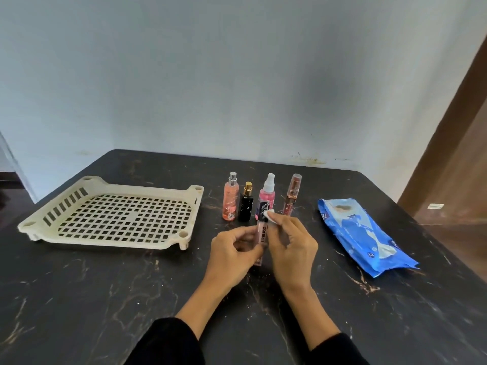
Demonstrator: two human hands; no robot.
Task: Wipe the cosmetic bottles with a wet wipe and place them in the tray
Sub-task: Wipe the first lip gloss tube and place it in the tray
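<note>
pink lip gloss tube [262,231] upright, white wipe [270,215] against its cap

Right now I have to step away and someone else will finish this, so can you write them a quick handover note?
Left hand grips the lip gloss tube above the table. Right hand pinches a small white wipe against the tube's dark cap.
Four bottles stand in a row behind: orange spray, black bottle, pink spray, slim clear one. Wipe pack lies to the right.
Done: nothing is in the tray yet.
Left: finish the tube, wipe the four bottles, put all in the tray.
</note>
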